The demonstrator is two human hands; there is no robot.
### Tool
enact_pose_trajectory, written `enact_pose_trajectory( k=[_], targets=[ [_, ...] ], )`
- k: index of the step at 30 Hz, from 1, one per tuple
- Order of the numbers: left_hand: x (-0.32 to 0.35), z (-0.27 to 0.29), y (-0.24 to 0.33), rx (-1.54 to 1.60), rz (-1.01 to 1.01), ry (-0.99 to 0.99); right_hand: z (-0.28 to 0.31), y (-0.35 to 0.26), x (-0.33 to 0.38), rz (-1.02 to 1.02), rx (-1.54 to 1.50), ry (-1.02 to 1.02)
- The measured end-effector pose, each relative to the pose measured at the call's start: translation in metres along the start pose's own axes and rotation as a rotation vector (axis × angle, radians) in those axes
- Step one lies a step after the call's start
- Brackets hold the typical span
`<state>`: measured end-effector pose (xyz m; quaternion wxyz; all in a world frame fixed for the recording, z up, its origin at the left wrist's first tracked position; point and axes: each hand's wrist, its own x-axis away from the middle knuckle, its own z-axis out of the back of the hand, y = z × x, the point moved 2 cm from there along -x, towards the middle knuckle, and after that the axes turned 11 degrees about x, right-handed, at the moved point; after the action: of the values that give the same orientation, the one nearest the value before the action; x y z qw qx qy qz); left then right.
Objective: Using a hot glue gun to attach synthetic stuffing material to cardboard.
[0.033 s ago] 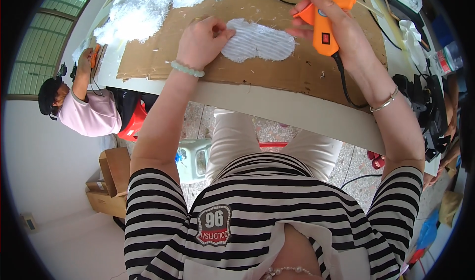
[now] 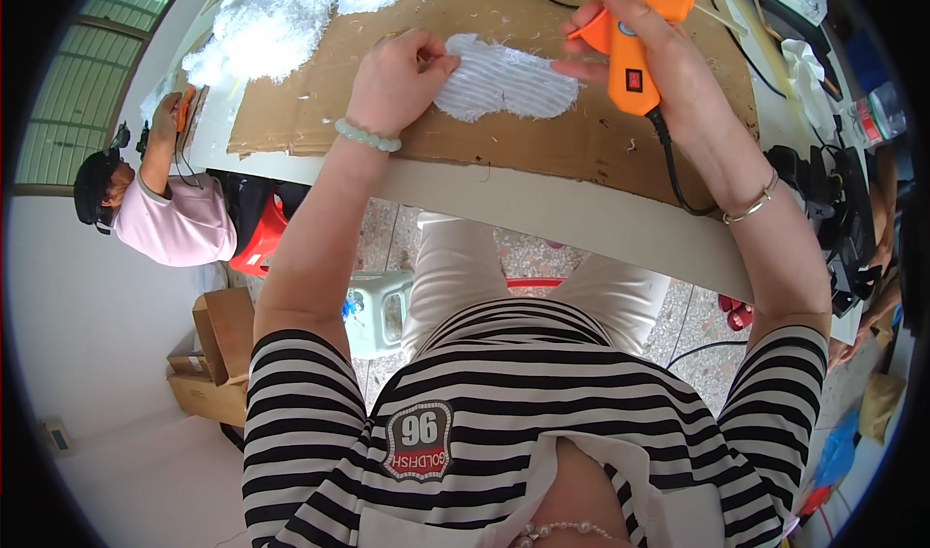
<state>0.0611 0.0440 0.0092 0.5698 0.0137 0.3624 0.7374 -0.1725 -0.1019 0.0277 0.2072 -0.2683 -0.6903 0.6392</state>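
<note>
A white ribbed piece of fabric (image 2: 504,81) with frayed edges lies flat on a brown cardboard sheet (image 2: 581,156). At its left end my left hand (image 2: 402,78) is closed, thumb and fingertips pinching the fabric's edge. Above the right side of the cardboard, my right hand (image 2: 668,63) grips an orange hot glue gun (image 2: 635,59) by its handle. The gun's nozzle points left, and a glue stick (image 2: 722,15) sticks out of its back. From the handle's base a black cord hangs down to the cardboard.
Fluffy white stuffing (image 2: 266,30) is heaped at the far left. On the right are a crumpled tissue (image 2: 802,68), a plastic bottle (image 2: 877,112) and black equipment (image 2: 838,219). Another person (image 2: 174,209) sits at the left, holding an orange tool. A pale green stool (image 2: 378,311) stands below.
My right hand and the glue gun have shifted very slightly left. The left hand and the fabric have barely moved.
</note>
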Motion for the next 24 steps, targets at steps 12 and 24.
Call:
enact_pose_trajectory(
  k=[12, 24],
  targets=[
    [0.03, 0.022, 0.026, 0.168, 0.015, 0.251, -0.018, 0.004, 0.008, -0.062, 0.017, -0.055],
    [0.032, 0.038, 0.013, -0.052, -0.093, 0.288, -0.006, 0.007, -0.002, -0.111, -0.155, -0.086]
  ],
)
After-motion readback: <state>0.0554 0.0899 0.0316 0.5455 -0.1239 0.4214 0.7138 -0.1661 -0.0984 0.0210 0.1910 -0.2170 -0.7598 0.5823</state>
